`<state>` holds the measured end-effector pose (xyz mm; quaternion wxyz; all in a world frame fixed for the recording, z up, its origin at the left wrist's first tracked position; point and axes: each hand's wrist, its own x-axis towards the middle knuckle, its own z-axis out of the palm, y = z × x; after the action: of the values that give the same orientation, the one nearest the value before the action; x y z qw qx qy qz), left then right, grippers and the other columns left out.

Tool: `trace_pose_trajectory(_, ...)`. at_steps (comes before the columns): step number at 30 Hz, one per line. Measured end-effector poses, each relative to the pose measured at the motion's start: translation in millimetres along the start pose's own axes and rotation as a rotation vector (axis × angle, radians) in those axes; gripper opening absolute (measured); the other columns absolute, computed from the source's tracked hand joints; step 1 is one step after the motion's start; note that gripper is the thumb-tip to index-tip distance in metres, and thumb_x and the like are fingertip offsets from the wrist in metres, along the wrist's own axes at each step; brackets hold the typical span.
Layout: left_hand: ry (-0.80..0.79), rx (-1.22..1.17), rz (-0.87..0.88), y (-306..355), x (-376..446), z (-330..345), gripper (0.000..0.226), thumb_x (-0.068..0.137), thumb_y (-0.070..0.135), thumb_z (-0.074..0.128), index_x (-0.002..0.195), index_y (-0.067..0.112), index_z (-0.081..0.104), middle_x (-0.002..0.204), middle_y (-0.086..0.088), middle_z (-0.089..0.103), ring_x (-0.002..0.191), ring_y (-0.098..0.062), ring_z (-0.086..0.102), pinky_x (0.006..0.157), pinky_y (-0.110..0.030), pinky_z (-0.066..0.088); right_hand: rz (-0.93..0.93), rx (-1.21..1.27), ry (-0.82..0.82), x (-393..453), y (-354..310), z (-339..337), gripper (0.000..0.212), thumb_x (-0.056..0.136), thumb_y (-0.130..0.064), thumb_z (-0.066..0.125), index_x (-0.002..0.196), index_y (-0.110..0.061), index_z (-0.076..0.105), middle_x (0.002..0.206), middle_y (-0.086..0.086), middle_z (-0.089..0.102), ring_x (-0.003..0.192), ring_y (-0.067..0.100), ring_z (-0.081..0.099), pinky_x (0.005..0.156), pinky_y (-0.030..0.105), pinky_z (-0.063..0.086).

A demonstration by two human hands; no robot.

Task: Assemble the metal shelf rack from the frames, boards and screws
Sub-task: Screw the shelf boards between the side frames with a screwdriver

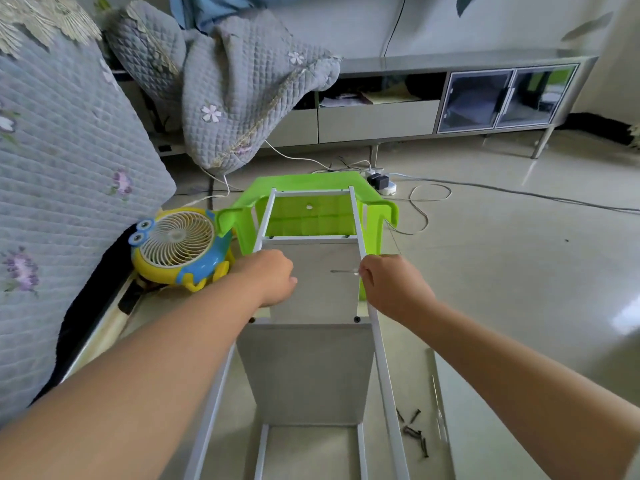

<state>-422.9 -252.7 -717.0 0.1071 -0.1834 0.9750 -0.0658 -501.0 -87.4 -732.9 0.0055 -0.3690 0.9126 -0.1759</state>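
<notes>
The white metal rack frame lies on its side on the floor, its far end over a green plastic stool. A grey shelf board stands between the side rails, with dark screw heads at its top corners. My left hand curls over the left rail of the frame. My right hand grips a screwdriver whose shaft points left, inside the right rail. Loose black screws lie on the floor at the lower right.
A yellow and blue owl-shaped fan sits left of the rack, against a quilted sofa. A power strip and white cables lie beyond the stool. A low cabinet runs along the wall. A thin metal strip lies near the screws.
</notes>
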Motion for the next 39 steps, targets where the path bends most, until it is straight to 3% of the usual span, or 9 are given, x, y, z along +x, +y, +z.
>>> trace_pose_trajectory(3, 0.105, -0.088, -0.004, 0, 18, 4, 0.037, 0.098, 0.03, 0.034, 0.123, 0.007, 0.048, 0.135, -0.009, 0.042, 0.129, -0.025, 0.037, 0.096, -0.037, 0.037, -0.023, -0.081, -0.061, -2, -2, 0, 0.026, 0.097, -0.016, 0.034, 0.099, -0.004, 0.057, 0.091, 0.012, 0.061, 0.081, 0.031, 0.056, 0.062, 0.029, 0.043)
trace_pose_trajectory(6, 0.18, -0.11, 0.016, 2, 39, 9, 0.047, 0.099, 0.032, 0.033, 0.139, 0.007, 0.032, 0.152, -0.008, 0.022, 0.143, -0.021, 0.013, 0.111, -0.037, 0.022, -0.014, -0.14, -0.091, -7, -7, -3, 0.024, 0.099, -0.019, 0.032, 0.087, -0.008, 0.049, 0.07, 0.006, 0.045, 0.072, 0.028, 0.045, 0.051, 0.027, 0.032)
trace_pose_trajectory(10, 0.181, -0.138, 0.031, 0, 61, 27, 0.053, 0.1, 0.035, 0.026, 0.146, 0.01, 0.017, 0.157, -0.004, 0.007, 0.145, -0.019, 0.0, 0.116, -0.04, 0.007, 0.021, -0.093, -0.07, -10, -9, -8, 0.032, 0.099, -0.022, 0.033, 0.098, -0.005, 0.059, 0.085, 0.013, 0.059, 0.079, 0.032, 0.055, 0.066, 0.031, 0.043)
trace_pose_trajectory(15, 0.158, -0.195, 0.077, -8, 64, 43, 0.046, 0.1, 0.035, 0.022, 0.141, 0.014, 0.029, 0.155, -0.003, 0.017, 0.145, -0.018, 0.006, 0.116, -0.041, 0.008, 0.14, 0.238, 0.013, -7, -2, -11, 0.022, 0.093, -0.01, 0.045, 0.087, -0.013, 0.065, 0.067, 0.004, 0.058, 0.07, 0.029, 0.064, 0.066, 0.03, 0.049)
trace_pose_trajectory(20, 0.18, -0.205, 0.097, -7, 67, 47, 0.04, 0.1, 0.032, 0.021, 0.128, 0.012, 0.042, 0.146, -0.005, 0.035, 0.142, -0.021, 0.018, 0.115, -0.041, 0.014, 0.237, 0.55, 0.331, 10, 1, -3, 0.017, 0.086, -0.009, 0.058, 0.071, -0.018, 0.058, 0.053, -0.007, 0.054, 0.036, 0.0, 0.051, 0.054, 0.025, 0.048)
trace_pose_trajectory(23, 0.179, -0.227, 0.11, -9, 69, 46, 0.039, 0.1, 0.029, 0.022, 0.129, 0.012, 0.043, 0.145, -0.004, 0.037, 0.14, -0.02, 0.021, 0.114, -0.041, 0.014, 0.253, 0.663, 0.491, 27, 1, 1, 0.031, 0.082, -0.011, 0.064, 0.06, -0.032, 0.054, 0.052, -0.007, 0.053, 0.045, 0.011, 0.051, 0.058, 0.032, 0.047)
trace_pose_trajectory(26, 0.178, -0.347, 0.131, -13, 74, 36, 0.041, 0.101, 0.022, 0.026, 0.137, 0.008, 0.036, 0.15, -0.008, 0.03, 0.142, -0.021, 0.018, 0.112, -0.036, 0.016, 0.211, 0.649, 0.569, 44, 1, -4, 0.027, 0.078, -0.021, 0.065, 0.059, -0.034, 0.052, 0.054, -0.004, 0.051, 0.056, 0.024, 0.049, 0.062, 0.039, 0.047)
trace_pose_trajectory(32, 0.197, -0.473, 0.014, -38, 73, 46, 0.039, 0.099, 0.028, 0.035, 0.115, -0.006, 0.047, 0.138, -0.02, 0.039, 0.14, -0.029, 0.021, 0.108, -0.035, 0.023, 0.077, 0.47, 0.474, 60, 2, -9, 0.02, 0.096, -0.022, 0.042, 0.077, -0.016, 0.04, 0.057, 0.003, 0.047, 0.054, 0.022, 0.043, 0.058, 0.029, 0.034)
trace_pose_trajectory(39, 0.247, -0.461, -0.011, -37, 69, 43, 0.046, 0.099, 0.028, 0.034, 0.129, -0.007, 0.038, 0.146, -0.021, 0.029, 0.139, -0.028, 0.021, 0.11, -0.033, 0.018, -0.036, 0.382, 0.424, 62, -4, -22, 0.021, 0.096, -0.025, 0.038, 0.083, -0.01, 0.038, 0.066, 0.013, 0.049, 0.06, 0.024, 0.044, 0.059, 0.032, 0.035)
